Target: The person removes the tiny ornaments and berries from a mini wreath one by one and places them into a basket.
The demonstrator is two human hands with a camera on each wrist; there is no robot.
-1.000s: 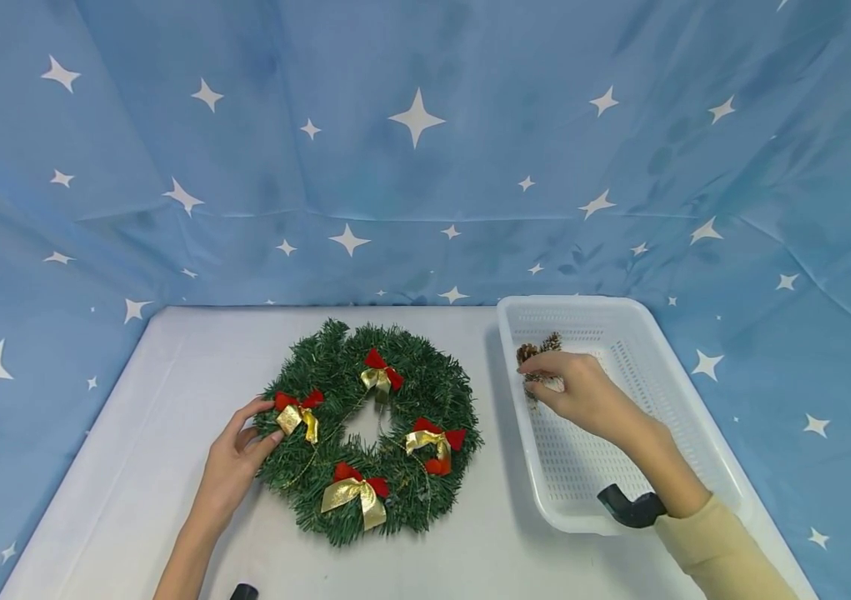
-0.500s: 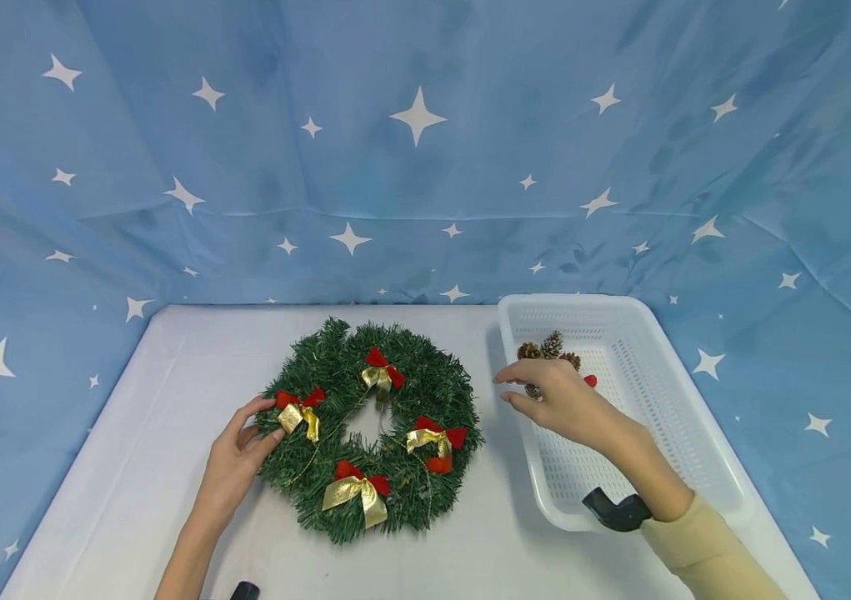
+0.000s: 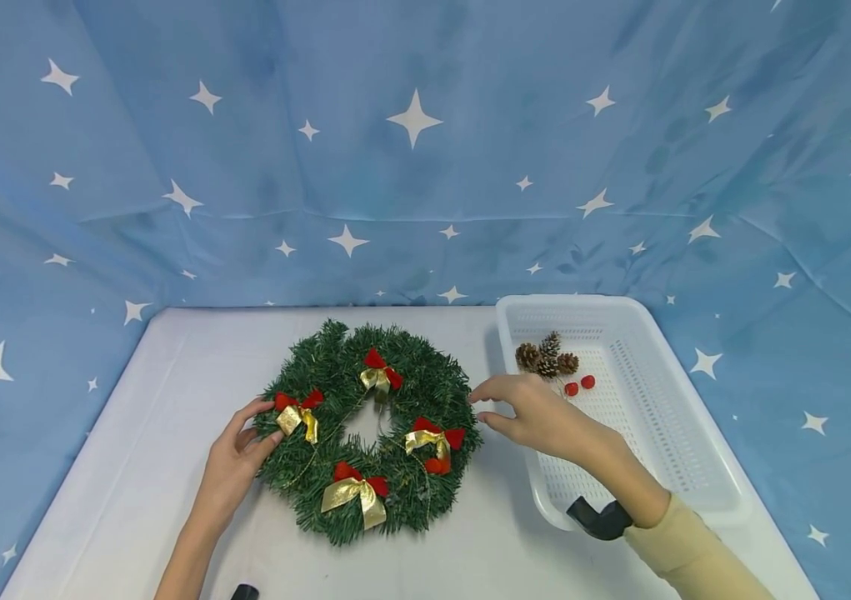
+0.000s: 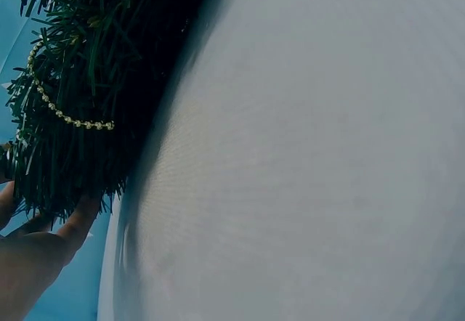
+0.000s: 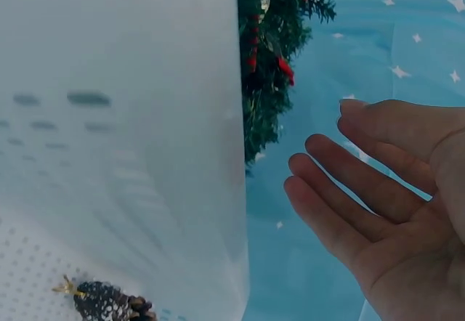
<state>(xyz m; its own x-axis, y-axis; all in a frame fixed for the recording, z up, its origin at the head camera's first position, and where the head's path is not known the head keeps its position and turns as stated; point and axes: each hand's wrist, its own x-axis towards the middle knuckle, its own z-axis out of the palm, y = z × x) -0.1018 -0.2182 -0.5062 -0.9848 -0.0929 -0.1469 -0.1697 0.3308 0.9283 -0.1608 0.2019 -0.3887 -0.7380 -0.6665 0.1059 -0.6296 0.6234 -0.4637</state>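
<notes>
A green Christmas wreath [image 3: 410,350] lies on the white table, trimmed with several red and gold bows. My left hand [image 3: 239,458] grips its left edge, thumb beside a bow [image 3: 296,417] with a gold box-like piece. In the left wrist view the fingers [image 4: 78,223] reach into the tinsel, below a gold bead string [image 4: 59,112]. My right hand [image 3: 538,417] hovers between basket and wreath, fingertips right at the wreath's right edge in the head view. The right wrist view shows its fingers [image 5: 349,197] loosely extended and apart from the thumb, holding nothing.
A white plastic basket [image 3: 653,329] stands on the right. Several pine cones [image 3: 548,360] and two red berries [image 3: 588,382] lie inside near its left wall. Blue star-printed cloth [image 3: 410,183] hangs behind and beside the table [image 3: 192,350].
My right hand has moved left out of the basket, over its wall, to the wreath's right side. Pine cones and red berries are now uncovered. The left hand stays on the wreath.
</notes>
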